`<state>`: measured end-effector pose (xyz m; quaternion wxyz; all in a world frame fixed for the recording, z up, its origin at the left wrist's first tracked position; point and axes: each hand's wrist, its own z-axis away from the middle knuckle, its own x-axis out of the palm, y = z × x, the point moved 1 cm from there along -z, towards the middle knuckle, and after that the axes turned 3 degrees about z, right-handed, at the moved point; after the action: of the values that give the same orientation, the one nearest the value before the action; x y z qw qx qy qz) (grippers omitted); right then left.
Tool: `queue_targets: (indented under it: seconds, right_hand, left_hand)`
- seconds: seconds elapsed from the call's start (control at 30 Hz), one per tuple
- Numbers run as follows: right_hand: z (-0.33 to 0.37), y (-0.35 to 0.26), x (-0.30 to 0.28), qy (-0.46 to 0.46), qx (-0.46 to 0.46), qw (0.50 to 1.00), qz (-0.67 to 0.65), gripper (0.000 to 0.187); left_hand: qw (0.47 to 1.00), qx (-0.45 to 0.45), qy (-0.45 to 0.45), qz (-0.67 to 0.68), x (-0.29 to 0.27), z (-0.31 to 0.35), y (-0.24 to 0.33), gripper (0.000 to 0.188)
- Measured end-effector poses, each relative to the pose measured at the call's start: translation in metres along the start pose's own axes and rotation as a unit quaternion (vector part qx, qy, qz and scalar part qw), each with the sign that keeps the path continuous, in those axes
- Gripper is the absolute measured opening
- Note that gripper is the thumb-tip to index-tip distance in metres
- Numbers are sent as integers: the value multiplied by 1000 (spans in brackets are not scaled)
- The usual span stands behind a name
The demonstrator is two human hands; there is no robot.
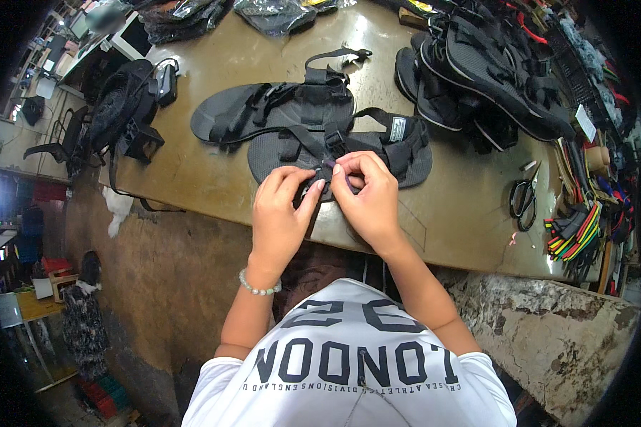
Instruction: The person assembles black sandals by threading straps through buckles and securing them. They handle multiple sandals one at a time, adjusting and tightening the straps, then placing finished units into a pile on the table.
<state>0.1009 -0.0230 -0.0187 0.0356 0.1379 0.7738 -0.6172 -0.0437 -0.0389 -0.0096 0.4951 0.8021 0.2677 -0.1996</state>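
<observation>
Two black strappy sandals lie side by side on the table, soles down. Over the near sandal [414, 167] both hands meet at its front edge. My left hand [279, 213] is closed, thumb and fingers pinching a black strap of that sandal. Close by on the right, my right hand [372, 203] pinches the same strap area between thumb and index finger. A small dark, purplish bit shows at its fingertips, too small to name. A black buckle [335, 139] sits just beyond the fingers. The far sandal [217, 110] has its heel strap standing up and is untouched.
A pile of black sandals [470, 78] stands at the far right. Black-handled scissors [524, 201] and bundled coloured straps [577, 231] lie near the right edge. Plastic-wrapped packets [274, 14] line the back. A black bag [124, 99] is at the table's left edge.
</observation>
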Motion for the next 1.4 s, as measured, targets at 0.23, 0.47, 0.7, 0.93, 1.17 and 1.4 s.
queue_targets:
  seconds: [0.23, 0.47, 0.7, 0.93, 1.17, 1.4]
  right_hand:
    - [-3, -3, -2, -9, -3, 999, 41, 11]
    - [-1, 0, -3, -12, -31, 999, 29, 13]
    - [-3, 0, -2, -14, 0, 1000, -1, 10]
    - [3, 5, 0, -45, -41, 993, 97, 13]
    - [-4, 1, -50, 82, 109, 943, -304, 14]
    - [-22, 6, -105, 165, -28, 973, -159, 18]
  left_hand:
    - [991, -5, 32, -127, 12, -3, 6, 8]
    - [984, 14, 69, -164, 23, 1, -4, 9]
    - [987, 18, 80, -138, 24, 0, -4, 9]
    - [987, 35, 92, -127, 29, 7, -18, 8]
    - [978, -154, 140, -8, -37, 3, -16, 14]
    - [989, 22, -6, -148, -54, 0, 13, 36]
